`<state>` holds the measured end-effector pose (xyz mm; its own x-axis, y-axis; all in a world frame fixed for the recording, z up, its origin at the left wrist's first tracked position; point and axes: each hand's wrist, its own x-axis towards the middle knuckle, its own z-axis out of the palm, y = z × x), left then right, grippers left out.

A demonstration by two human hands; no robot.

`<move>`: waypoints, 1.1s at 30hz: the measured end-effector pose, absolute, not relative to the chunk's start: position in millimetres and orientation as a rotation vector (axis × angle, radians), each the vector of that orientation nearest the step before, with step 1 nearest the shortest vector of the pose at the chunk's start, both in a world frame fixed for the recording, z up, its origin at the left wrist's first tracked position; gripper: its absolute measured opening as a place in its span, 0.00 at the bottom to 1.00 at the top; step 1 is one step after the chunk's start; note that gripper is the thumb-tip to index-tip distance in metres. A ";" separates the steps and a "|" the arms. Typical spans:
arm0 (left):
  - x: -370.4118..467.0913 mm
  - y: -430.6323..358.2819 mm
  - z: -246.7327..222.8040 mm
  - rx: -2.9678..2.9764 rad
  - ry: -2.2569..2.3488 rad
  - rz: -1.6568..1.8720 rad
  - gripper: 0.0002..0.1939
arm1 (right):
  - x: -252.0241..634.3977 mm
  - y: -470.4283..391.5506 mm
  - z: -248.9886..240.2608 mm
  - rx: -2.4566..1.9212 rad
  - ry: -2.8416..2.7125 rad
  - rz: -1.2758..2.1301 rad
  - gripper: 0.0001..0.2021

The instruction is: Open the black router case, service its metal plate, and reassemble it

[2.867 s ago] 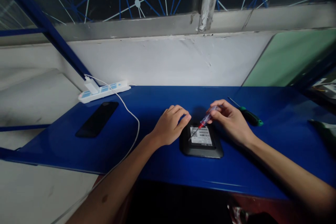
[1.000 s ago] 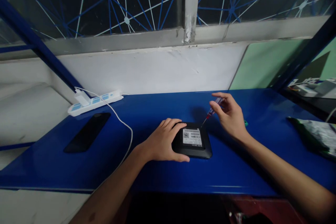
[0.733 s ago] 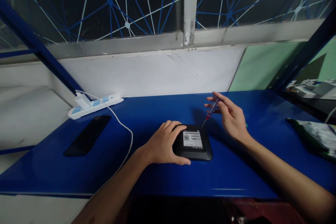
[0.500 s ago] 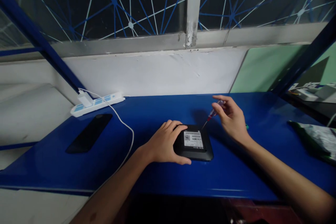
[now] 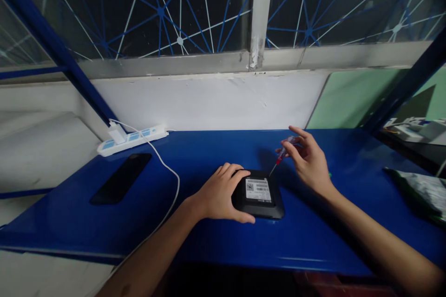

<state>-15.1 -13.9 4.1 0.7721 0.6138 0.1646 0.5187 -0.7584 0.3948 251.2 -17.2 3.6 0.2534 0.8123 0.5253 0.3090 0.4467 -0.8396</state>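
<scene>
A flat black electronic device (image 5: pixel 277 209) with a white printed label lies on the blue table. My left hand (image 5: pixel 219 195) grips it from the left, fingers over the far edge and thumb along the near edge. In my right hand (image 5: pixel 308 162) is a screwdriver (image 5: pixel 282 153) with a clear purplish handle and a red collar, held between thumb and fingers with the index finger raised. The screwdriver slants down to the left, its tip at the device's far right corner. Whether a screw sits under the tip is too small to tell.
A black phone (image 5: pixel 121 178) lies on the left of the blue table (image 5: pixel 216 246). Behind it is a white power strip (image 5: pixel 139 139) with a plugged-in charger, whose white cable (image 5: pixel 178 185) runs toward me. A green and silver packet (image 5: pixel 420 190) lies at the right edge.
The view has shifted slightly. My right-hand fingers have changed position on the screwdriver's handle, while its tip stays at the same corner. My left hand keeps its hold on the device.
</scene>
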 end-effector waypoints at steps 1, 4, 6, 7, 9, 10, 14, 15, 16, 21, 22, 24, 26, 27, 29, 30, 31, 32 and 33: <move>-15.1 -13.8 3.9 2.637 0.870 0.409 0.53 | 251.4 -16.9 4.0 -1.123 -1.329 0.433 0.22; -14.9 -13.6 3.3 2.636 0.874 0.402 0.53 | 251.6 -17.4 5.0 -1.148 -1.328 0.415 0.17; -14.9 -13.2 2.7 2.638 0.877 0.397 0.53 | 251.1 -18.9 5.9 -1.140 -1.319 0.460 0.16; -15.1 -13.1 2.5 2.637 0.875 0.393 0.53 | 250.7 -19.9 6.5 -1.128 -1.313 0.491 0.16; -15.5 -13.0 2.6 2.631 0.868 0.391 0.53 | 250.0 -21.9 8.4 -1.105 -1.303 0.545 0.17; -15.7 -13.1 3.0 2.626 0.864 0.389 0.52 | 249.7 -22.7 9.5 -1.102 -1.298 0.558 0.18; -16.0 -13.9 5.5 2.611 0.867 0.373 0.53 | 248.6 -24.2 14.1 -1.169 -1.326 0.498 0.18; -15.8 -14.0 6.0 2.611 0.868 0.370 0.54 | 248.4 -24.3 14.9 -1.178 -1.335 0.473 0.18; -15.7 -14.2 6.4 2.610 0.866 0.374 0.55 | 248.1 -24.3 15.5 -1.180 -1.343 0.455 0.18; -15.1 -15.3 5.9 2.607 0.860 0.406 0.53 | 248.3 -24.5 13.3 -1.190 -1.366 0.433 0.19; -15.2 -15.6 5.6 2.605 0.861 0.406 0.53 | 248.6 -24.6 12.3 -1.186 -1.365 0.454 0.20; -15.3 -15.9 4.9 2.603 0.865 0.398 0.53 | 249.2 -24.7 10.3 -1.158 -1.344 0.514 0.20; -15.5 -15.9 4.4 2.604 0.872 0.395 0.53 | 249.5 -24.8 9.1 -1.128 -1.302 0.559 0.20; -15.5 -15.8 4.2 2.606 0.873 0.395 0.53 | 249.6 -24.7 8.9 -1.118 -1.283 0.567 0.21; -15.4 -15.4 3.6 2.610 0.870 0.399 0.53 | 249.8 -24.2 9.0 -1.123 -1.266 0.554 0.21; -15.4 -15.1 3.2 2.611 0.866 0.401 0.53 | 250.1 -23.7 9.3 -1.136 -1.269 0.530 0.20; -15.3 -14.8 2.7 2.612 0.861 0.406 0.52 | 250.5 -23.3 9.5 -1.151 -1.278 0.497 0.20; -15.2 -14.6 2.3 2.613 0.855 0.412 0.52 | 251.0 -22.9 9.7 -1.164 -1.291 0.455 0.20; -15.2 -14.3 1.9 2.614 0.852 0.419 0.51 | 251.6 -22.7 9.7 -1.178 -1.306 0.413 0.19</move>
